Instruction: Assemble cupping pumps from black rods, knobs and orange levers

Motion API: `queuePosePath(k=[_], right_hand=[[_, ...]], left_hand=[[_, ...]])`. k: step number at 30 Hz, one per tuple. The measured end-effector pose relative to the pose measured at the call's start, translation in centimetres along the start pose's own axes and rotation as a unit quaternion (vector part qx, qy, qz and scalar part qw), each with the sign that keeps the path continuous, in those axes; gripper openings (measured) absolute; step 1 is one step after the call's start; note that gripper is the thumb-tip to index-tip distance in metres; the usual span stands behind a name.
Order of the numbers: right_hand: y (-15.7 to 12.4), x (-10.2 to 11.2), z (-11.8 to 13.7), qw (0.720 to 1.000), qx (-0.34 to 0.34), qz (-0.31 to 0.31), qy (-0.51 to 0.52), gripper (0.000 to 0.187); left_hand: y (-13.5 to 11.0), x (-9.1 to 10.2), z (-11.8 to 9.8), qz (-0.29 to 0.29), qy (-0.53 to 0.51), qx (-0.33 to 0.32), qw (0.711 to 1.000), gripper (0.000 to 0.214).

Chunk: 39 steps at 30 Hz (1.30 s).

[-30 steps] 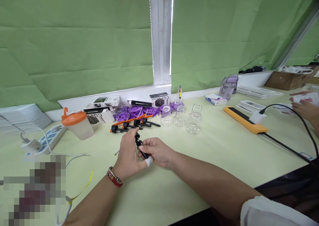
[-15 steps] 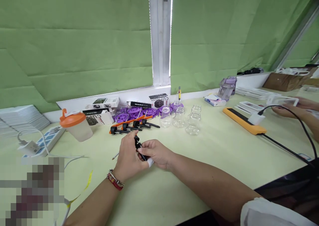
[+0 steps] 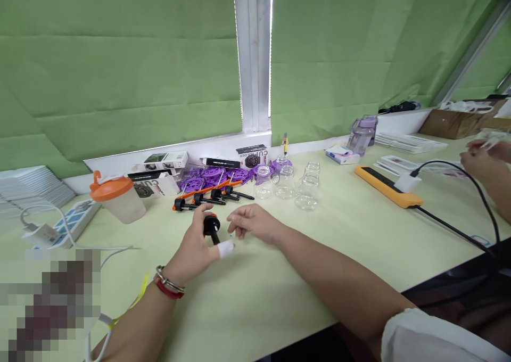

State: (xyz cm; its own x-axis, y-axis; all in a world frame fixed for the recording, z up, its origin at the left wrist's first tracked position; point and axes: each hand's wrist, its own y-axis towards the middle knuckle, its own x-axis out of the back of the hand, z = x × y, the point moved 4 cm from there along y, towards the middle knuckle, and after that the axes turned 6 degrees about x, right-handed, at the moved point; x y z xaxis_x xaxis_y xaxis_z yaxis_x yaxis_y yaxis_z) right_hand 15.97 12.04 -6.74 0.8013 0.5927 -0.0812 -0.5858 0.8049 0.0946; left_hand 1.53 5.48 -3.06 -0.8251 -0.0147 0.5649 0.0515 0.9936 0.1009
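Note:
My left hand (image 3: 197, 245) is curled around a black cap with a stem (image 3: 211, 225), the stem pointing down toward my thumb. White tape wraps the thumb tip. Just to the right, my right hand (image 3: 253, 223) has its fingers pinched together, apart from the cap. A tiny shiny speck shows below its fingertips, too small to name. Beyond my hands lie several similar black stemmed parts (image 3: 209, 198) on orange pieces (image 3: 235, 183). Behind these is a heap of purple openwork plastic parts (image 3: 211, 177).
Several clear glass jars (image 3: 306, 197) stand right of the purple heap. Left are an orange-lidded shaker cup (image 3: 120, 199), a white power strip (image 3: 80, 218) and cables. Right is an orange power strip (image 3: 383, 186) with a black cable. Another person's hands (image 3: 485, 159) work at far right.
My right hand has come away from the black cap and moved slightly up. My left hand has turned the cap toward me. At far right, the other person's hands have let go of a white frame.

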Motion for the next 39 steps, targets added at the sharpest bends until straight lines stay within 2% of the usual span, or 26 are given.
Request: queuePosePath(k=[1,3,5,7,11,15,20,25,27,28,31,33,35,39], right_hand=[[0.3,1.1,0.1,0.998,0.019,-0.028,-0.06,0.022],[0.6,2.5,-0.2,0.981,0.035,-0.038,-0.186,0.012],[0.8,3.0,-0.7,0.954,0.049,-0.015,-0.297,0.013],[0.8,2.7,-1.3,0.924,0.072,0.017,-0.376,0.018],[0.9,0.9,-2.0,0.872,0.125,0.083,-0.466,0.025],[1.3,0.0,-2.5,0.836,0.139,0.097,-0.522,0.018],[1.5,0.0,-2.2,0.833,0.13,0.081,-0.532,0.013],[1.1,-0.3,-1.7,0.824,0.13,0.105,-0.541,0.011],[1.0,-0.1,-1.5,0.835,0.127,0.098,-0.526,0.008],[0.9,0.2,-1.3,0.852,0.122,0.083,-0.503,0.006],[0.6,1.1,-0.7,0.94,0.079,0.025,-0.331,0.003],[0.2,1.1,0.0,0.983,0.056,0.016,-0.174,0.01],[-0.3,0.5,1.0,0.995,0.054,0.039,-0.07,0.019],[-1.0,-1.0,1.8,0.996,0.035,0.076,-0.001,0.024]], left_hand=[[-0.1,0.2,0.1,0.045,-0.048,0.039,0.997,0.077],[-0.5,0.3,0.0,0.151,-0.127,0.093,0.976,0.068],[-0.9,0.3,-0.2,0.216,-0.179,0.116,0.953,0.065],[-1.2,0.1,-0.3,0.254,-0.213,0.131,0.934,0.063],[-1.4,-0.6,0.1,0.292,-0.252,0.184,0.904,0.054],[-1.2,-1.1,0.6,0.305,-0.259,0.22,0.89,0.054],[-0.9,-1.3,0.8,0.313,-0.256,0.223,0.887,0.054],[-0.6,-1.3,0.9,0.326,-0.247,0.23,0.883,0.051],[-0.5,-1.2,1.1,0.334,-0.247,0.23,0.88,0.051],[-0.5,-1.2,1.2,0.335,-0.248,0.23,0.88,0.052],[-0.3,-1.1,1.4,0.335,-0.254,0.228,0.878,0.052],[-0.2,-1.1,1.5,0.335,-0.259,0.226,0.877,0.051],[-0.2,-1.2,1.4,0.335,-0.263,0.221,0.878,0.052],[-0.1,-1.3,1.2,0.337,-0.265,0.205,0.88,0.048]])
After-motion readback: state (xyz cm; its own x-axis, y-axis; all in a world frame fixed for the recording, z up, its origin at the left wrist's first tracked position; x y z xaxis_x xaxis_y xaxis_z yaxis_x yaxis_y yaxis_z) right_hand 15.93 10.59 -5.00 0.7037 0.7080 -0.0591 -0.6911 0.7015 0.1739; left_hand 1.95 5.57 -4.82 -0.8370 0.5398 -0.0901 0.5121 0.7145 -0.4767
